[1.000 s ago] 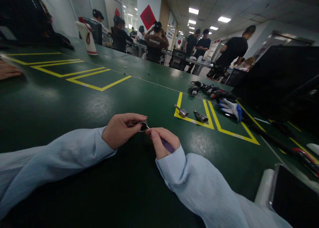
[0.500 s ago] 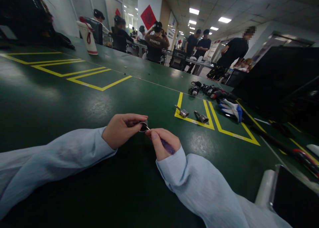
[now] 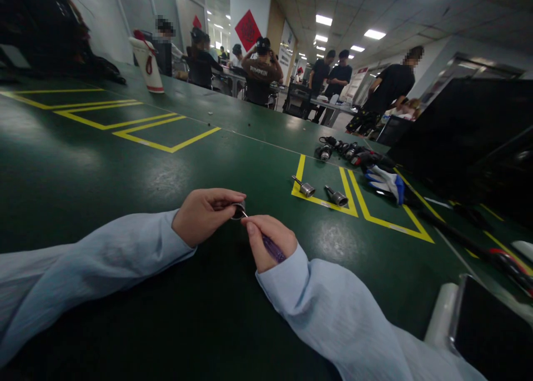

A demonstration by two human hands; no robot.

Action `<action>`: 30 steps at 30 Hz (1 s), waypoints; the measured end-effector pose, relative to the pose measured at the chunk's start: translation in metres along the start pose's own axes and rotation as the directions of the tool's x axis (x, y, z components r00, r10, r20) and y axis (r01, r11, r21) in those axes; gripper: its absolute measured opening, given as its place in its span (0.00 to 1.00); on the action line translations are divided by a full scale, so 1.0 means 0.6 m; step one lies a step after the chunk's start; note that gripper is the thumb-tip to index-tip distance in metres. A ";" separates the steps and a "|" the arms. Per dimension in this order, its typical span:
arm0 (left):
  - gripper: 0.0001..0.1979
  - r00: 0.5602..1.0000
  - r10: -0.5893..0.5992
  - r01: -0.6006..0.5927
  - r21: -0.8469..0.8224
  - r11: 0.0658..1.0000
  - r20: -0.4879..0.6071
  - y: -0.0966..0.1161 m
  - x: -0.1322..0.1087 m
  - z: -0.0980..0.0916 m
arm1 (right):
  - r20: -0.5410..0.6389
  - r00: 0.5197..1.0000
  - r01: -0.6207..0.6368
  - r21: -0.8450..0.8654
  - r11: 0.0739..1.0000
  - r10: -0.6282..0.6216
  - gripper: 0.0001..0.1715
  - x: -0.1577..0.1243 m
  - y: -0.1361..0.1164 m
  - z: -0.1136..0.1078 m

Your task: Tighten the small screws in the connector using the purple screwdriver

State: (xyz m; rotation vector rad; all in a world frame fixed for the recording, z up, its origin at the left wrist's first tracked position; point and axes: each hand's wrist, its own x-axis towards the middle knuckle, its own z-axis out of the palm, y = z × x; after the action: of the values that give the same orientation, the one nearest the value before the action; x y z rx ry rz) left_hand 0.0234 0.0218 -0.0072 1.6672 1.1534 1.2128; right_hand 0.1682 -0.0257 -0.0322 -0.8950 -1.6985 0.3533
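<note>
Near the middle of the green table, my left hand [image 3: 205,215] pinches a small round metal part [image 3: 238,211] between thumb and fingers, its hollow opening facing me. My right hand [image 3: 270,239] is closed around a screwdriver [image 3: 273,250] with a purple, see-through handle. Its thin metal shaft reaches the mouth of the round part; how deep the tip sits I cannot tell. Farther right, two metal sockets with shanks, a left one [image 3: 307,189] and a right one [image 3: 338,197], lie inside a yellow taped outline.
A blue-and-white glove [image 3: 385,182] and dark tools with cables [image 3: 347,149] lie at the right. A phone-like black device [image 3: 491,320] is at the near right. A white cup [image 3: 147,64] stands far left. Yellow tape outlines [image 3: 170,149] mark the table [image 3: 125,186]. People work beyond.
My right hand has shifted slightly left, and the screwdriver handle tilts more steeply. My left hand has barely moved and keeps hold of the round metal part.
</note>
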 end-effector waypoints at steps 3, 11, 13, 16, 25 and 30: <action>0.11 1.000 -0.008 0.008 0.019 1.000 0.001 0.002 0.001 0.000 | -0.001 1.000 0.002 -0.016 1.000 -0.002 0.11 0.000 0.001 -0.001; 0.10 1.000 -0.001 0.001 -0.018 1.000 0.028 0.003 -0.002 0.000 | -0.025 1.000 0.018 -0.017 1.000 -0.019 0.11 0.000 0.001 -0.001; 0.10 1.000 0.006 -0.005 -0.015 1.000 0.026 0.002 -0.002 0.000 | -0.029 0.999 0.022 -0.001 1.000 -0.023 0.11 0.000 0.001 -0.002; 0.10 1.000 0.012 -0.011 -0.009 1.000 0.025 0.001 0.000 0.000 | -0.023 1.000 0.014 0.016 1.000 -0.013 0.11 -0.001 0.001 -0.003; 0.11 1.000 0.005 -0.006 0.032 0.999 0.023 -0.002 0.000 0.000 | -0.015 1.000 0.016 -0.012 1.000 -0.016 0.11 0.000 0.000 -0.001; 0.11 0.999 -0.011 0.009 0.041 0.999 0.030 -0.001 -0.001 -0.002 | 0.002 1.000 0.027 -0.040 0.999 -0.027 0.12 0.000 -0.002 -0.002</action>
State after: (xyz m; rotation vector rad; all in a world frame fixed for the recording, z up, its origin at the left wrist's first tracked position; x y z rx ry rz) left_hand 0.0219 0.0216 -0.0078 1.7021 1.1737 1.1614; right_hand 0.1686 -0.0267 -0.0312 -0.9007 -1.7228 0.3032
